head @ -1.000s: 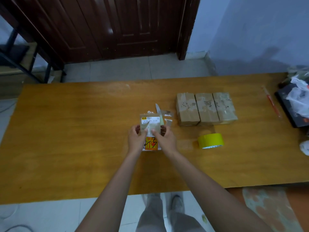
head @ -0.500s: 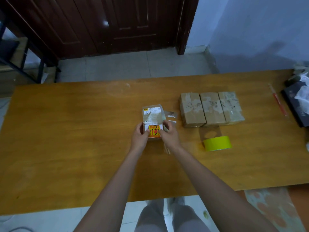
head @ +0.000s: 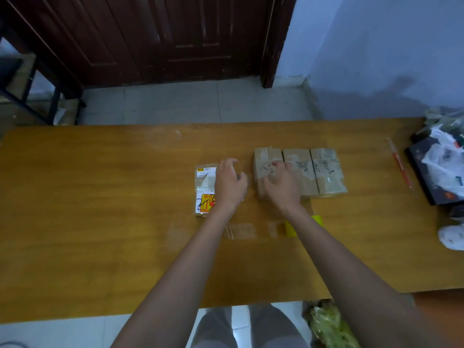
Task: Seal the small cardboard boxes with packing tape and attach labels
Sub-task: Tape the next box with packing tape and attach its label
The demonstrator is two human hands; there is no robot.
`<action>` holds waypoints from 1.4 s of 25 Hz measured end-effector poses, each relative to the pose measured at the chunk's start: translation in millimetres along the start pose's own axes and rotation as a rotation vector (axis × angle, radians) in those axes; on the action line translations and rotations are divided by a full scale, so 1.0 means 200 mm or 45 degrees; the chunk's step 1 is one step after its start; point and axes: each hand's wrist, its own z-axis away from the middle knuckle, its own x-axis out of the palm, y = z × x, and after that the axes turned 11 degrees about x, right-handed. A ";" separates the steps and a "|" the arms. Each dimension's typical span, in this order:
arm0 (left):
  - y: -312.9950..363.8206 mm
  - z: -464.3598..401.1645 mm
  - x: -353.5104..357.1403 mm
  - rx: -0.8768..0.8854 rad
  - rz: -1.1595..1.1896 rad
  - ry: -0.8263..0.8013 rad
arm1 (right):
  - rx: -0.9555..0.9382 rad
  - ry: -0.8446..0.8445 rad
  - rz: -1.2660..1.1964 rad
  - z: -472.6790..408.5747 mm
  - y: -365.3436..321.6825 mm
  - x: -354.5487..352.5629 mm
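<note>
A small cardboard box with a white label and a yellow-red sticker (head: pixel 204 189) lies flat on the wooden table (head: pixel 100 222). My left hand (head: pixel 229 184) hovers over its right edge with loosely curled fingers and holds nothing. To the right stands a row of three taped boxes (head: pixel 326 172). My right hand (head: pixel 281 184) reaches onto the leftmost of them (head: pixel 261 159), with spread fingers touching its top. A yellow tape roll (head: pixel 291 228) shows partly behind my right forearm.
A red pen (head: pixel 399 164) lies near the right end. Further right sit a dark box with white plastic bags (head: pixel 439 172) and a white object (head: pixel 452 237). Tape scraps (head: pixel 241 231) stick to the table near me. A green bag (head: pixel 331 325) lies on the floor.
Both hands let go of the labelled box, which now lies flat on the table. My right hand moved right onto the leftmost taped box. My left hand shifted to the box's right edge.
</note>
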 end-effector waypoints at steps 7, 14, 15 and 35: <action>-0.05 -0.09 0.04 -0.127 -0.314 -0.154 | -0.144 -0.045 0.663 -0.12 0.02 0.09; -0.03 -0.16 -0.03 -0.150 -0.544 -0.214 | -0.137 -0.037 0.516 -0.11 -0.03 0.17; -0.02 -0.18 -0.04 -0.164 -0.595 -0.254 | -0.111 -0.039 0.492 -0.12 -0.05 0.15; 0.05 0.33 -0.55 -0.148 -1.036 -0.599 | -0.039 0.244 0.296 0.57 -0.24 -0.03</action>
